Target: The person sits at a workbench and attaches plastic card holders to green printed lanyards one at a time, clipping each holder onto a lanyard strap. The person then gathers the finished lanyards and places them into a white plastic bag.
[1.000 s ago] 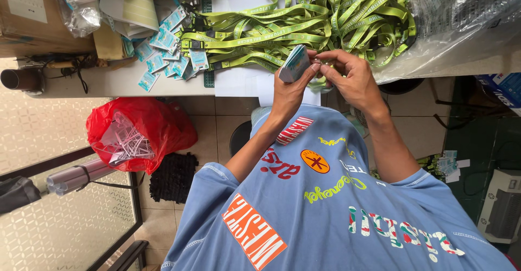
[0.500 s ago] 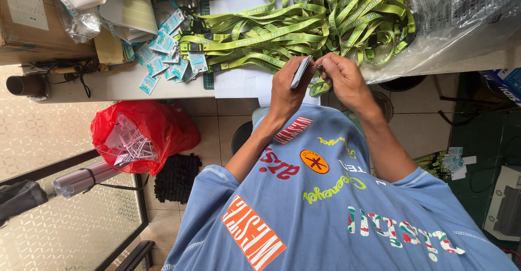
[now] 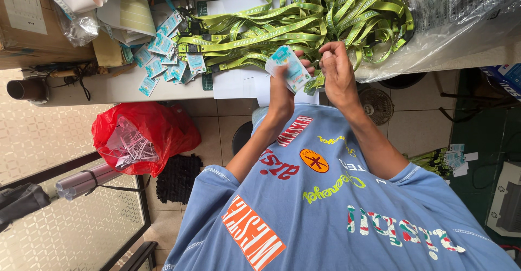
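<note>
While we look down over our blue printed shirt (image 3: 336, 206), our left hand (image 3: 283, 89) is closed around a small teal and white card (image 3: 290, 67), fingers wrapped behind it so its face tilts up. Our right hand (image 3: 337, 73) sits just beside the card, fingers curled narrowly and pinching at a green lanyard strap (image 3: 315, 82) that hangs by the card's lower corner. Both hands hover at the near edge of the white table (image 3: 108, 89). Beyond the card, a big heap of green lanyards (image 3: 325, 16) covers the table. Left of the heap lie more loose cards (image 3: 163, 54). Below the table's edge, a red plastic bag (image 3: 157, 130) rests on the tiled floor.
</note>
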`<move>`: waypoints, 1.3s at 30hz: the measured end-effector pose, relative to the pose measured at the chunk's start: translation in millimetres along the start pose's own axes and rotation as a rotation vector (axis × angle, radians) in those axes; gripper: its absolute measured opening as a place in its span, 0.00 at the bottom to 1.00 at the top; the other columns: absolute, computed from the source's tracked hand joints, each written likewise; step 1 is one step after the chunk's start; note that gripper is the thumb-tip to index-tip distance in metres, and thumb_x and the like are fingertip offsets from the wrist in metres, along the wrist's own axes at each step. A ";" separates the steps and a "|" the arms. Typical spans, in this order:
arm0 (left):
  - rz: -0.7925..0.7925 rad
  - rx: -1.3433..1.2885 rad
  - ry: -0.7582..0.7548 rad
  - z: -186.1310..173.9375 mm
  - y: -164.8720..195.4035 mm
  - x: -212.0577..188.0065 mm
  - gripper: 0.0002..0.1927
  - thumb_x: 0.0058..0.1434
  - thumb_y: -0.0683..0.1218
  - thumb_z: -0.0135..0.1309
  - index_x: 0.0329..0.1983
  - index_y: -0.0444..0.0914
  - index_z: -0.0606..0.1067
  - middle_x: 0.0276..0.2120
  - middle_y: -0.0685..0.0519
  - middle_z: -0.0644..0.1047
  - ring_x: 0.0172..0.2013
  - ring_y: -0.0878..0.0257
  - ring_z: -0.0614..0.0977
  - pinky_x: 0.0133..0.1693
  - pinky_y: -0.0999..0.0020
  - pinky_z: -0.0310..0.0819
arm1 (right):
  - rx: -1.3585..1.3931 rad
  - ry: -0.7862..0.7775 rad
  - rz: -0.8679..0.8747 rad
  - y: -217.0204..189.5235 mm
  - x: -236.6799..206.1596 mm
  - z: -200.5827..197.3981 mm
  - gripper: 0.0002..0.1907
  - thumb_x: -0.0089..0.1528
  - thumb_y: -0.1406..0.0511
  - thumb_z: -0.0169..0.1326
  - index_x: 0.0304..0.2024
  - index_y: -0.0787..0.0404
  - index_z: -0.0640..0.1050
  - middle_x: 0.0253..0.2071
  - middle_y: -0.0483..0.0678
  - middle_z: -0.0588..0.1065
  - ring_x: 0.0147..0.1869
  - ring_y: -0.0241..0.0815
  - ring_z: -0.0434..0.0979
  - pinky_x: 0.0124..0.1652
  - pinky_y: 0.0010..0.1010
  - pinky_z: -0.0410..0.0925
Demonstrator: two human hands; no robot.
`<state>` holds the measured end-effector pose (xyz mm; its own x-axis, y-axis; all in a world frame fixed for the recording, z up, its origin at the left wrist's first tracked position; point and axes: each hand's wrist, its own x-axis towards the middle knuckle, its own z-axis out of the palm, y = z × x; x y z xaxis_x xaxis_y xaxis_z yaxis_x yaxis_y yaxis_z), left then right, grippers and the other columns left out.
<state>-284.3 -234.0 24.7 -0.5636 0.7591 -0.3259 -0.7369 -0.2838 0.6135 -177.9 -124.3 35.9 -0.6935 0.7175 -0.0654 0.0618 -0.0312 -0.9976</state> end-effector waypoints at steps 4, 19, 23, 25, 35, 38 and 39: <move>-0.123 -0.214 0.077 -7.4 5.7 16.0 0.22 0.64 0.45 0.50 0.61 0.32 0.69 0.51 0.46 0.81 0.50 0.55 0.83 0.53 0.60 0.80 | 0.127 -0.040 0.007 -7.5 11.6 -3.6 0.09 0.78 0.63 0.41 0.55 0.62 0.66 0.35 0.39 0.63 0.36 0.27 0.59 0.36 0.20 0.58; -0.462 -0.458 0.296 6.2 -84.2 -44.4 0.20 0.64 0.41 0.64 0.55 0.30 0.71 0.48 0.45 0.79 0.48 0.57 0.83 0.51 0.69 0.81 | 0.080 0.019 -0.114 14.5 -63.4 -54.4 0.11 0.79 0.61 0.40 0.60 0.60 0.65 0.37 0.36 0.62 0.39 0.25 0.59 0.38 0.18 0.57; -0.405 -0.374 0.248 -10.6 -133.8 -56.1 0.20 0.64 0.46 0.63 0.56 0.35 0.72 0.49 0.46 0.78 0.47 0.56 0.82 0.48 0.63 0.80 | -0.089 -0.114 -0.056 25.6 -98.7 -92.3 0.18 0.77 0.56 0.40 0.64 0.57 0.67 0.38 0.41 0.68 0.36 0.29 0.65 0.36 0.23 0.61; -0.230 -0.357 0.283 -34.7 -144.1 -48.0 0.24 0.61 0.47 0.59 0.59 0.39 0.69 0.51 0.45 0.78 0.48 0.52 0.82 0.52 0.56 0.80 | -0.342 -0.266 0.059 29.9 -113.9 -121.0 0.23 0.73 0.54 0.37 0.65 0.53 0.70 0.32 0.44 0.74 0.27 0.33 0.70 0.31 0.27 0.64; 0.622 -0.114 0.720 -244.8 49.1 -84.5 0.26 0.62 0.45 0.60 0.61 0.32 0.68 0.51 0.42 0.78 0.44 0.48 0.85 0.45 0.51 0.85 | -0.894 -0.319 -0.132 61.2 -151.1 -127.5 0.21 0.64 0.54 0.64 0.50 0.61 0.79 0.38 0.58 0.80 0.43 0.59 0.80 0.43 0.46 0.71; 0.661 0.046 0.841 -246.4 66.7 -82.7 0.31 0.60 0.52 0.62 0.58 0.25 0.71 0.51 0.41 0.79 0.45 0.50 0.84 0.47 0.53 0.85 | -0.880 -0.112 -0.465 72.8 -130.4 -118.3 0.21 0.64 0.57 0.64 0.52 0.64 0.78 0.47 0.58 0.79 0.47 0.58 0.80 0.46 0.45 0.71; 0.607 0.127 0.975 -243.1 67.3 -83.0 0.33 0.61 0.56 0.62 0.56 0.23 0.72 0.51 0.40 0.79 0.44 0.51 0.84 0.46 0.54 0.85 | -0.936 -0.030 -0.535 76.9 -123.2 -122.1 0.22 0.62 0.57 0.64 0.52 0.64 0.78 0.47 0.58 0.79 0.48 0.58 0.80 0.47 0.45 0.71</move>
<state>-377.8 -458.6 -81.8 -0.9017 -0.2730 -0.3352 -0.2340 -0.3439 0.9094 0.0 -130.1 -30.0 -0.8099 0.4623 0.3609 0.2609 0.8351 -0.4844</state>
